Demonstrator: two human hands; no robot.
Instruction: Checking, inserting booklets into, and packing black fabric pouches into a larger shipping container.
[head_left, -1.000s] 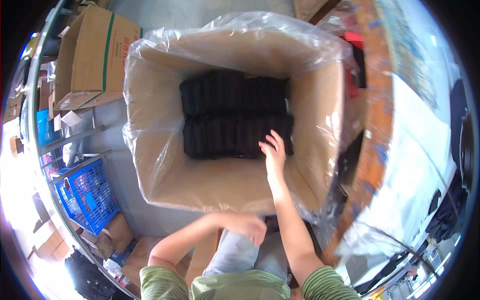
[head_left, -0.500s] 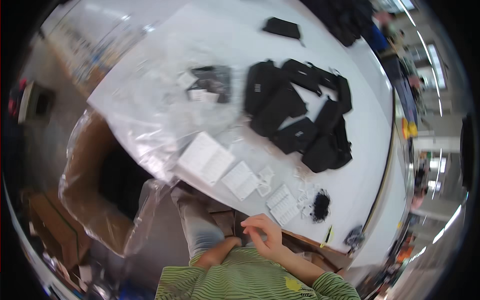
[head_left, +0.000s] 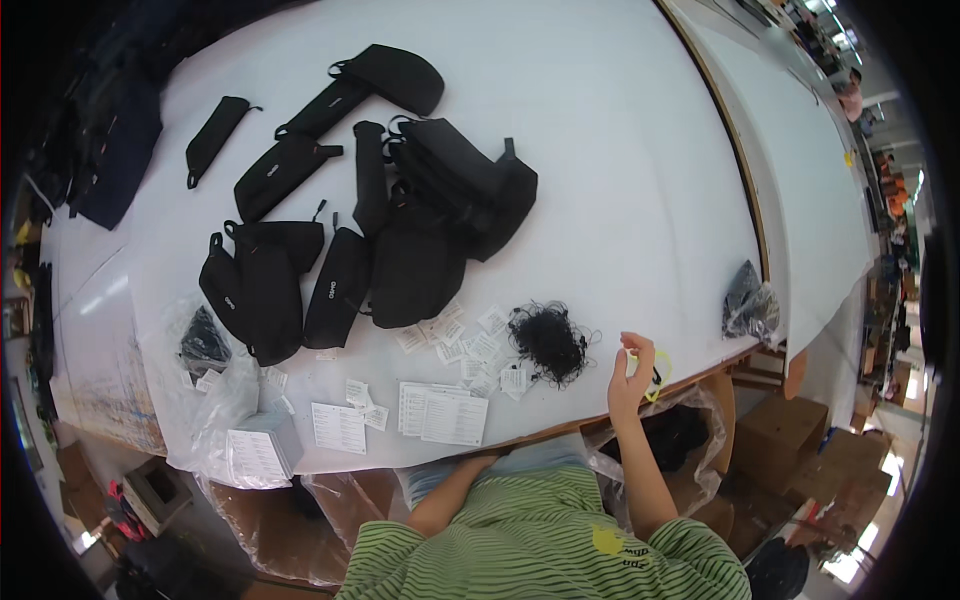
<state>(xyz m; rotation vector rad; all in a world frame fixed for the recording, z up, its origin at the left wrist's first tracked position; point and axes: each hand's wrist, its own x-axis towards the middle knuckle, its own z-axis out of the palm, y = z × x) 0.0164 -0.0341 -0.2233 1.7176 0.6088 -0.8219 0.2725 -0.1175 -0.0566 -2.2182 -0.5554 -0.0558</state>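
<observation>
A broad white table fills most of the view, its near edge curving just in front of the person's green striped shirt. On its far left part lies a heap of black pouches, some overlapping, a few lying singly toward the far left. Nearer, at the left edge, clear plastic bags rest on the table, one with a stack of white cards. In front of the person lie white paper sheets, and just beyond them a scatter of small white tags. Right of the tags sits a tangle of black string. Far to the right, by the table's edge, a small dark bundle in plastic lies well apart from the rest.

The right hand is raised over the near edge of the table, just right of the black string, fingers loosely curled with nothing clearly pinched; a yellow-green band shows right beside it, whether touching I cannot tell. The left hand is hidden below the table edge; only the left forearm shows, so its state cannot be told
</observation>
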